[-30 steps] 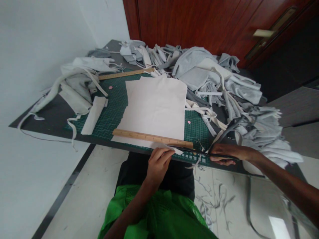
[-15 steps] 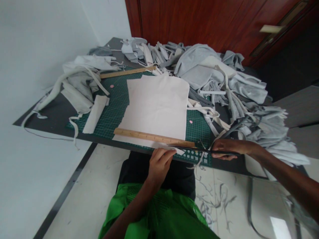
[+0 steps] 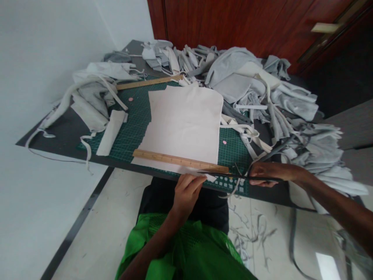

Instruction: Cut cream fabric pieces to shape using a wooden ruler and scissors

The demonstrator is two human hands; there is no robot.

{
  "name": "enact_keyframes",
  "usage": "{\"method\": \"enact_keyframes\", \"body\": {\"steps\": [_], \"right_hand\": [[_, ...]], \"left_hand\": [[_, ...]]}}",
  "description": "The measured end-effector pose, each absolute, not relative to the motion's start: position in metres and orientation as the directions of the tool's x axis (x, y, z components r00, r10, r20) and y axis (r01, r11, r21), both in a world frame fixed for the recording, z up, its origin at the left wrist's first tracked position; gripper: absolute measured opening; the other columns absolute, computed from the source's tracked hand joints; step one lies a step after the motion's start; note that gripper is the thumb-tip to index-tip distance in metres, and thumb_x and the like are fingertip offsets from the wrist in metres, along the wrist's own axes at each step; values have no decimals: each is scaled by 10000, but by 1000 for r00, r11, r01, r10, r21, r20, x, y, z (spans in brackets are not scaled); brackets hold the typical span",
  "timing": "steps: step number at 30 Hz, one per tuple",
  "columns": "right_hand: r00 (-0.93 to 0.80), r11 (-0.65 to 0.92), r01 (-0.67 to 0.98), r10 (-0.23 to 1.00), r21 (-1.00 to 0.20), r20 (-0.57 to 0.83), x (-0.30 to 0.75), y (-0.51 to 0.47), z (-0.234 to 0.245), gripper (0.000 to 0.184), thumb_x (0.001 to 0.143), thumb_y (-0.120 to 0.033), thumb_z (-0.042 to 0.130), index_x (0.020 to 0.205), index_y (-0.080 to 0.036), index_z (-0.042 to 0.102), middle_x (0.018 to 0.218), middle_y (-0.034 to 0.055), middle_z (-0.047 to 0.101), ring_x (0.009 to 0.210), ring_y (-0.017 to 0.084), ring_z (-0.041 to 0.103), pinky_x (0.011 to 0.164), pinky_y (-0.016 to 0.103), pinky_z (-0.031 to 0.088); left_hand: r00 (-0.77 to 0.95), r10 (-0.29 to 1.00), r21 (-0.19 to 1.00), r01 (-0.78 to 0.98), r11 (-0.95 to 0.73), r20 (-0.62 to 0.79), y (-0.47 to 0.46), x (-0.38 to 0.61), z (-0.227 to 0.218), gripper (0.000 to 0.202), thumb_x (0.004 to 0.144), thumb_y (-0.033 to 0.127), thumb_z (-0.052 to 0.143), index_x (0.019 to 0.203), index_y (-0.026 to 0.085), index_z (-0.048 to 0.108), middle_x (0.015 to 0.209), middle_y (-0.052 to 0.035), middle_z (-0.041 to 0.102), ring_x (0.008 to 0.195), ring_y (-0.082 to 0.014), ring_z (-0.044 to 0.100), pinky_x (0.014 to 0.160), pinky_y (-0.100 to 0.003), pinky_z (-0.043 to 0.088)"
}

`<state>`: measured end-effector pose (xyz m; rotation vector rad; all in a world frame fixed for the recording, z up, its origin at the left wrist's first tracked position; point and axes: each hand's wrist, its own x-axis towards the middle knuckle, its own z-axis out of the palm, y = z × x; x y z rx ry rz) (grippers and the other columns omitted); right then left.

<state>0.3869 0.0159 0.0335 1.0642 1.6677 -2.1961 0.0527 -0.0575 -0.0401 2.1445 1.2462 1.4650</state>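
A large off-white piece of fabric (image 3: 185, 120) lies over the green cutting mat (image 3: 135, 112), with a wooden ruler (image 3: 180, 160) across its near part. At the table's front edge my left hand (image 3: 188, 190) pinches the fabric's near edge, where a narrow strip hangs partly cut. My right hand (image 3: 266, 174) is wrapped round the handles of dark scissors (image 3: 230, 175). Their blades point left, at the strip just below the ruler's right end. Whether the blades are fully together I cannot tell.
Grey and white fabric scraps (image 3: 236, 74) are heaped along the back and right of the table. More scraps (image 3: 90, 101) lie at the left, beside a second ruler (image 3: 148, 83). Thin offcuts (image 3: 256, 233) litter the floor. A red-brown door (image 3: 233, 23) stands behind.
The view has shifted slightly. Both hands keep their places, and the scissors remain at the strip with almost no visible movement.
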Motion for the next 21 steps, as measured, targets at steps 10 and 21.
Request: {"method": "enact_keyframes", "body": {"steps": [10, 21], "right_hand": [[-728, -386, 501, 296, -775, -618, 377, 10, 37, 491, 950, -526, 601, 649, -159, 476, 569, -54, 438, 418, 25, 361, 363, 152, 209], [-753, -335, 503, 283, -797, -594, 378, 12, 36, 525, 932, -619, 539, 675, -165, 484, 581, -49, 447, 418, 38, 367, 358, 157, 258]], "left_hand": [[152, 779, 635, 495, -593, 609, -56, 51, -37, 199, 975, 112, 630, 1048, 240, 763, 838, -10, 725, 811, -142, 692, 791, -281, 573], [146, 777, 633, 499, -593, 613, -56, 52, -35, 194, 950, 85, 653, 1036, 218, 764, 818, -11, 701, 776, -145, 662, 754, -282, 549]]}}
